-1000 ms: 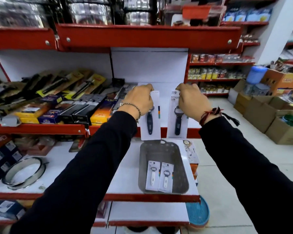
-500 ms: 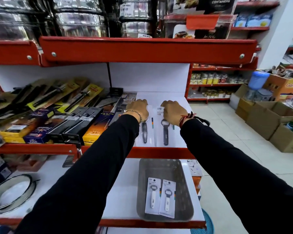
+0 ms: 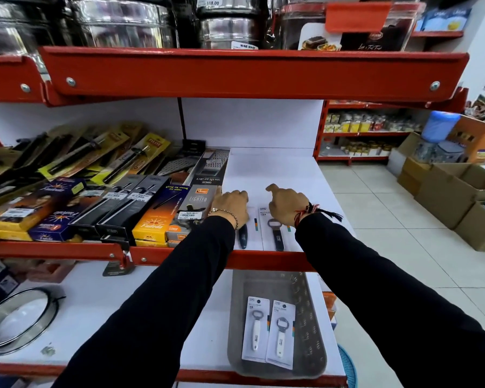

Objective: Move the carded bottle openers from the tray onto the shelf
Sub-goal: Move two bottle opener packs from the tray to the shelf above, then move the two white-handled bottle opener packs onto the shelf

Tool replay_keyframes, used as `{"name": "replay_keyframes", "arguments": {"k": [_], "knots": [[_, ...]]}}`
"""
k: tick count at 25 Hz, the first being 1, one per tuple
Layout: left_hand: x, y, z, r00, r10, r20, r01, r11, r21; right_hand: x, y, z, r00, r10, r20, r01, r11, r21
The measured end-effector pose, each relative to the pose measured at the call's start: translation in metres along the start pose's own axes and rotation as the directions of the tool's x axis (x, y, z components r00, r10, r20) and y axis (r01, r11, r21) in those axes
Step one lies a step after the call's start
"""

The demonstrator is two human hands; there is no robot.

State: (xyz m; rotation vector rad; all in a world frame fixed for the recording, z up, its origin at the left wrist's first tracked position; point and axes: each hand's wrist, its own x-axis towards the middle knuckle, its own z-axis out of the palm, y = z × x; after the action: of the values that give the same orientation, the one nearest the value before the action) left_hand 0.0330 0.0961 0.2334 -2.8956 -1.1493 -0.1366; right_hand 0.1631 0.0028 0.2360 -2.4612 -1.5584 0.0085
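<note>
Two carded bottle openers with dark handles lie flat side by side on the white middle shelf. My left hand covers the top of the left card, fingers curled on it. My right hand grips the top of the right card, thumb raised. Below, a grey tray on the lower shelf holds two more carded openers with white handles, flat and next to each other.
Boxed lighters, graters and other packaged tools crowd the middle shelf just left of my left hand. A red shelf lip runs under my forearms. A round steel ring lies lower left. Cardboard boxes stand on the aisle floor.
Both hands have brought the dark-handled cards from upright in the air down onto the middle shelf, where they now lie flat. The view has come closer to the shelf.
</note>
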Motion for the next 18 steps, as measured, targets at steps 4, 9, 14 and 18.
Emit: {"name": "replay_keyframes", "arguments": {"k": [4, 9, 14, 18], "knots": [[-0.009, -0.001, 0.001, 0.999, 0.003, -0.044, -0.004, 1.0, -0.009, -0.009, 0.003, 0.005, 0.995, -0.035, -0.095, 0.035, 0.999, 0.006], [-0.053, 0.004, -0.007, 0.94, 0.029, -0.339, -0.048, 0.998, -0.049, -0.047, -0.002, -0.005, 0.942, -0.057, -0.33, 0.071, 0.997, 0.031], [-0.118, 0.02, -0.015, 0.845, 0.099, -0.526, -0.172, 0.981, -0.092, -0.125, -0.017, -0.009, 0.869, -0.077, -0.489, 0.095, 0.995, 0.012], [-0.171, 0.032, 0.004, 0.834, 0.109, -0.54, -0.231, 0.959, -0.163, -0.191, -0.022, 0.014, 0.873, -0.076, -0.481, 0.088, 0.996, 0.003]]}}
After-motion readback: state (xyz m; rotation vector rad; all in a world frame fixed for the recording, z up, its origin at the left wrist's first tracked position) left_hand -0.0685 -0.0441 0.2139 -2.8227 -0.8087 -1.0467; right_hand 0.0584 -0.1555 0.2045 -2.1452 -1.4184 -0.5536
